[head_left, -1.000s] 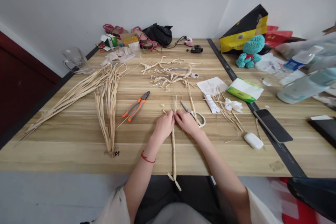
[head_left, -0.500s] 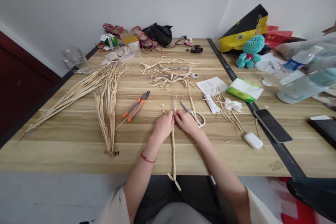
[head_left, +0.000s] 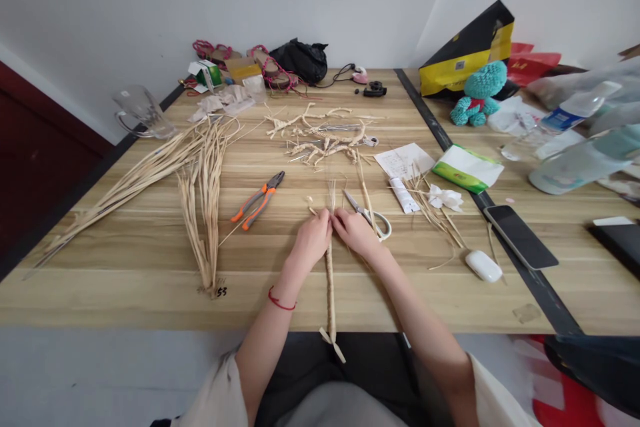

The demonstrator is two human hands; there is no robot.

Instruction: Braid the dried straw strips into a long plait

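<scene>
Straw rod (head_left: 330, 287) part done, as far as shows. It lies lengthwise on the tabletop (head_left: 150, 307) in front of the person, near end poking past the front edge. Stretch below the hands looks wrapped and finished; near end splits into short flat tails (head_left: 335, 343), untrimmed. Beyond the hands, thin loose strands (head_left: 333, 195) stick out, not bound in, so that end reads as the unfinished part.

Left hand (head_left: 313, 238) has its fingers closed on the rod at the top of the wrapped stretch. Right hand (head_left: 356, 232) meets it there, fingers pinched in at the same spot; exact strand under the fingertips is hidden. Scissors (head_left: 351, 199) lie just beside the right hand, not held. Pliers (head_left: 259, 200) lie left of the hands, also not held.

Farther back, several branching straw pieces (head_left: 325, 147) lie in a cluster, seemingly shaped already, ends ragged. Big straw bundle (head_left: 213, 213) at left is unworked, plenty of it. Scattered straw bits (head_left: 440, 220) at right look like offcuts. Overall: roughly midway, my guess.
</scene>
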